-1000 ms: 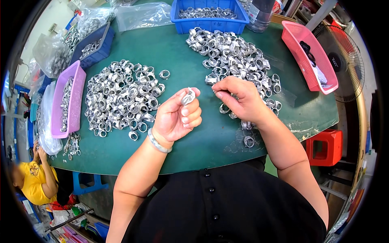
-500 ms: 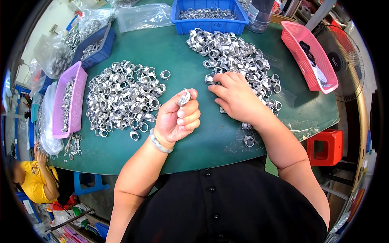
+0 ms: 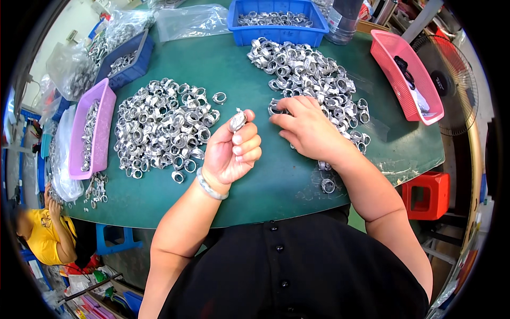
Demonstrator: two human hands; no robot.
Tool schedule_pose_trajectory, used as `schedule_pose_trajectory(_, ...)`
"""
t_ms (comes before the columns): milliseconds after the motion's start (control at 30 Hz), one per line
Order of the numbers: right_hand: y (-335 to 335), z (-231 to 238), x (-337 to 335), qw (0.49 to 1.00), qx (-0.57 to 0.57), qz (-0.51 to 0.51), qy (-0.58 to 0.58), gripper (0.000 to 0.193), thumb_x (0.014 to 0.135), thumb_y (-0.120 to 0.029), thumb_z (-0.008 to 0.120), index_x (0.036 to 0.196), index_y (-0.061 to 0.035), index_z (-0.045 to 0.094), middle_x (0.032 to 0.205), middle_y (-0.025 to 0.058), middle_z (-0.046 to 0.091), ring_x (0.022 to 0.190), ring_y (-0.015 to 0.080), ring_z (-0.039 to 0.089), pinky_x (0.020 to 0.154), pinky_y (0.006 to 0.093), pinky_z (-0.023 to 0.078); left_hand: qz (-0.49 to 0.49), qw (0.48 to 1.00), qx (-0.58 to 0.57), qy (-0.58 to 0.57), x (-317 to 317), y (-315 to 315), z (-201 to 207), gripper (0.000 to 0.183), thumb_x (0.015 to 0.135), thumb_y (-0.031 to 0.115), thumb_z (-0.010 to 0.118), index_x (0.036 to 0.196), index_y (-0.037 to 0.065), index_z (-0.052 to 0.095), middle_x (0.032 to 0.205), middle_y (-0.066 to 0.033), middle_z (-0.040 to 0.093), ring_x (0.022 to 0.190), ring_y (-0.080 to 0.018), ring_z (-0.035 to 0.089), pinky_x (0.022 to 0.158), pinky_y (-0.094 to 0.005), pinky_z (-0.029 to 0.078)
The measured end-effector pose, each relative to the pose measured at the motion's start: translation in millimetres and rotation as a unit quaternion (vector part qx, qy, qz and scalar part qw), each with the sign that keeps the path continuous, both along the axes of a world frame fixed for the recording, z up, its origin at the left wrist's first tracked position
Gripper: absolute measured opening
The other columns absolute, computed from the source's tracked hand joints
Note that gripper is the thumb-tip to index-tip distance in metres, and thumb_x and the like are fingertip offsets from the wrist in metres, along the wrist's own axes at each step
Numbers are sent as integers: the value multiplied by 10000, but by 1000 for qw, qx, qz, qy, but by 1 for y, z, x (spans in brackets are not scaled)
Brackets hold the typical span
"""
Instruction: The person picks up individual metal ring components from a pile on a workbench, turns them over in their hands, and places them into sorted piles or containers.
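Note:
My left hand (image 3: 234, 143), palm turned up and fingers curled, pinches a silver metal ring (image 3: 238, 121) between thumb and forefinger above the table. My right hand (image 3: 308, 127) reaches palm down over the left edge of the right pile of metal rings (image 3: 303, 69). Its thumb and forefinger close around another silver ring (image 3: 275, 108), partly covered by the fingers. To the left of my left hand lies a second broad pile of similar rings (image 3: 159, 127). One loose ring (image 3: 219, 98) sits just off that pile, and another (image 3: 328, 185) lies below my right wrist.
The green table (image 3: 255, 199) carries a blue bin (image 3: 279, 37) of rings at the back, another blue bin (image 3: 127, 72) and a purple basket (image 3: 103, 127) at left. A pink basket (image 3: 396, 80) stands right, beside a fan (image 3: 451, 85). A person in yellow (image 3: 45, 234) sits far left.
The ring in my left hand has turned slightly and sits a little higher, with the hand shifted marginally. My right hand stays at the same pile edge, moved only slightly.

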State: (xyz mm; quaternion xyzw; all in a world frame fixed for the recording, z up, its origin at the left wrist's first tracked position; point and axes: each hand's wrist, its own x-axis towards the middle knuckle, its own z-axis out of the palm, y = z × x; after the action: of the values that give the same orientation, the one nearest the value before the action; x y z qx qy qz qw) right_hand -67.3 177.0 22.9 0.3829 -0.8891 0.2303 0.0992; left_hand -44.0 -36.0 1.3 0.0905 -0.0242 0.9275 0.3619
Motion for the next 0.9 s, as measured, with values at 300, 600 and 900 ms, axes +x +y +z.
schedule_pose_trajectory(300, 2, -5, -2, 998, 47, 15, 33, 209, 759, -133, 675, 958, -72, 668, 1132, 74, 558, 1084, 265, 487, 928, 413, 362, 131, 973, -187, 35, -8, -14, 15, 241, 984, 180, 398, 1066, 2, 537, 702, -11, 448, 610, -109, 420, 533, -247, 358)
schedule_pose_trajectory(600, -6, -3, -6, 999, -22, 12, 31, 240, 773, -101, 657, 1009, -58, 645, 1147, 102, 546, 1075, 280, 493, 940, 413, 360, 174, 971, -162, -26, -23, -57, 24, 254, 969, 166, 418, 1092, -11, 552, 660, 7, 438, 560, -86, 405, 490, -227, 353)
schedule_pose_trajectory(900, -5, 0, -3, 998, 51, 25, 8, 279, 769, -86, 653, 1040, -22, 635, 1124, 100, 575, 1061, 273, 502, 946, 393, 371, 116, 979, -168, -27, -23, -40, 13, 243, 997, 229, 414, 1004, 33, 558, 693, 5, 495, 594, -101, 441, 526, -239, 381)
